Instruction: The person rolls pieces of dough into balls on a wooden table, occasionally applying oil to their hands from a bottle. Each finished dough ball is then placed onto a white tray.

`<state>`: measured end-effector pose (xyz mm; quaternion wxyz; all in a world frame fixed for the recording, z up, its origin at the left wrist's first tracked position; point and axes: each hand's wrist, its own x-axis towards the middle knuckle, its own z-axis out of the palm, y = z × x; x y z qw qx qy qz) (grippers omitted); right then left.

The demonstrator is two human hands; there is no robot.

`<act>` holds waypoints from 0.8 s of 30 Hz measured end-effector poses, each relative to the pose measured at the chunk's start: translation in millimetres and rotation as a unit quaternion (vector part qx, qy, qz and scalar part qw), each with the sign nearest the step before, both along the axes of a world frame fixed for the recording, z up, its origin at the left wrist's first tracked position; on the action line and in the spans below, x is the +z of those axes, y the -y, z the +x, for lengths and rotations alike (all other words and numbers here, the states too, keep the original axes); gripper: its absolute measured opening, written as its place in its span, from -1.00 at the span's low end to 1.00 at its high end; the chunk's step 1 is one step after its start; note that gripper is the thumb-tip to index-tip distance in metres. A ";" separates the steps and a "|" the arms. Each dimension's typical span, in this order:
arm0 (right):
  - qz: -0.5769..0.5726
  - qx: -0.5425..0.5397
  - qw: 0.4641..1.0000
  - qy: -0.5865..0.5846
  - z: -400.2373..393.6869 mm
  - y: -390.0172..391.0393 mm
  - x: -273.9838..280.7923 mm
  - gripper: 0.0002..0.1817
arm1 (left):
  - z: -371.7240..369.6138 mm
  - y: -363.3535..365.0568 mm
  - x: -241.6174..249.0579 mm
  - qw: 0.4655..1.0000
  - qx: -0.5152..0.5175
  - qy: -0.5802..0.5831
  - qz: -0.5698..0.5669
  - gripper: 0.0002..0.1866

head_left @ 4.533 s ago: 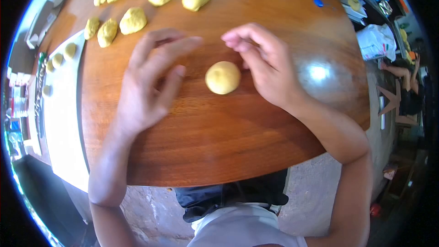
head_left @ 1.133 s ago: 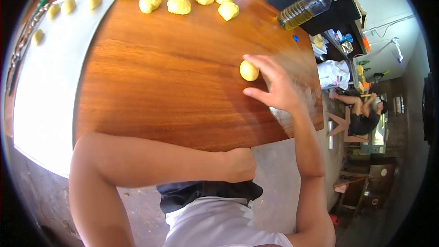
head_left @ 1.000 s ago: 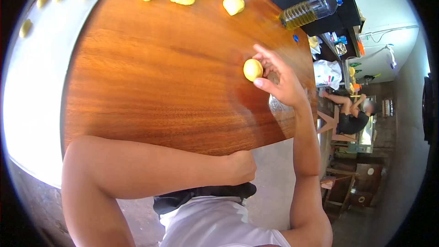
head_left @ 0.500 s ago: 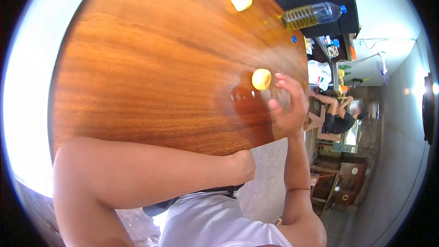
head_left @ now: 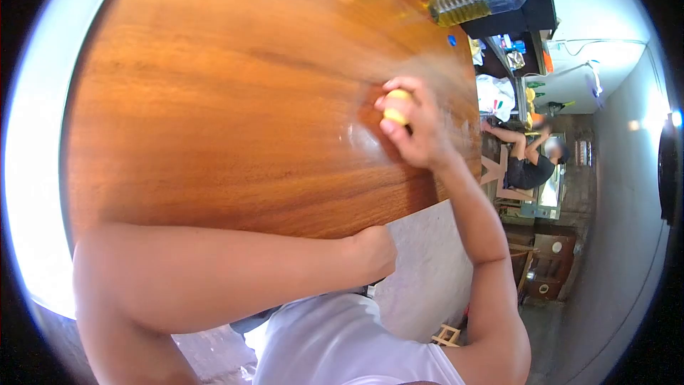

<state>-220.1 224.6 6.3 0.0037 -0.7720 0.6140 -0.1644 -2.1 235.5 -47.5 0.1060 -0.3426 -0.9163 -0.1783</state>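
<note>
Ball [head_left: 397,95], yellow, qty 1: in R hand [head_left: 419,127], over desk [head_left: 214,114] near rt. edge; contact w/ desk unclear. R grip: narrow, cupped round ball. L hand [head_left: 375,250]: by front edge, fingers hidden; we can't tell grip. Handling: we'd best press lightly, evenly, no pinching.

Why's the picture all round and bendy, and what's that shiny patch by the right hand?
In the head view, probably a wide fisheye lens, bowing edges and blackening corners; also in the head view, light glaring off the wooden table beside the right hand.
</note>
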 end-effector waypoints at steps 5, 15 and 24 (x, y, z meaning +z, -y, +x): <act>-0.053 -0.048 0.997 0.023 1.0 55.4 -2.4 -0.68 | -7.3 5.5 9.8 0.996 -0.040 0.078 -0.027 -0.81; -0.062 -0.096 0.993 -0.004 -12.5 10.7 -2.1 -0.64 | -6.3 3.1 14.0 0.990 -0.051 0.119 -0.054 -0.81; -0.022 0.016 0.998 0.065 14.1 -5.3 1.1 -0.64 | 1.6 17.1 29.4 0.991 -0.032 0.072 -0.106 -0.84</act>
